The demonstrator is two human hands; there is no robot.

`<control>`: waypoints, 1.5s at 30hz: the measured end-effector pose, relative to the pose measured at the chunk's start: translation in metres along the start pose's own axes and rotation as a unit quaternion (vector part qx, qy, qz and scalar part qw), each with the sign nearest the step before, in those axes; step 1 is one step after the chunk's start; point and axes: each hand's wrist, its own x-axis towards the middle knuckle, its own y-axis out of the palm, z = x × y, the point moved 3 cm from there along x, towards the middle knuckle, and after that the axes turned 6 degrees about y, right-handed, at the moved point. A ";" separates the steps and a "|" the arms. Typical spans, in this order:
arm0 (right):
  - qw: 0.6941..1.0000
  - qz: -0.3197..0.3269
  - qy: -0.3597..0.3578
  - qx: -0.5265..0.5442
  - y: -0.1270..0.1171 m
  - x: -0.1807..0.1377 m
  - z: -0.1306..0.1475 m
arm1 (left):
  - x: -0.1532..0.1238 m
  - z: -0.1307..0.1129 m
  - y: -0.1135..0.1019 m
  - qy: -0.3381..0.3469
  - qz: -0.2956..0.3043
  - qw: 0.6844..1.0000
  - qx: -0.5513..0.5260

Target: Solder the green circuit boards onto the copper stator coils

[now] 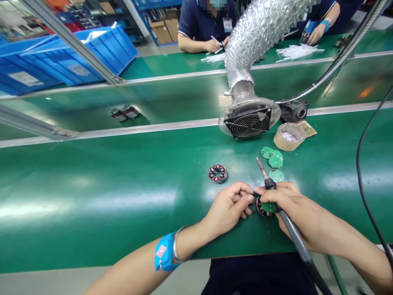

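My right hand point(297, 209) is closed, with a soldering iron point(290, 227) lying across it, tip pointing up and away. Its fingers also rest on a round green circuit board point(269, 207), which sits on a motor stator point(259, 207) with dark and copper-coloured windings. Just left of that stator, my left hand point(231, 205) is closed in a pinch; what its fingertips hold is too small to make out. A second stator point(217, 173) with thin loose wires lies farther off. Several round green boards point(276, 159) lie beyond my right hand.
A fume extractor fan point(251, 123) hangs from a silver duct point(260, 37). Behind the boards stand a tan pot point(288, 137) and a black holder point(294, 111). A cable point(359, 164) hangs at right. Across the bench, co-workers point(208, 24) handle white strips near blue bins point(82, 57).
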 end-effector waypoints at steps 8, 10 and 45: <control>0.995 -0.091 0.043 -0.006 0.015 -0.011 -0.017 | 0.006 -0.012 0.000 0.117 0.070 0.990 0.033; 0.995 -0.094 0.043 0.003 0.019 -0.013 -0.021 | 0.007 -0.017 0.001 0.184 0.084 0.971 0.127; 0.955 -0.288 0.058 -0.043 0.004 -0.068 0.029 | 0.005 -0.032 0.017 0.250 0.071 0.906 0.333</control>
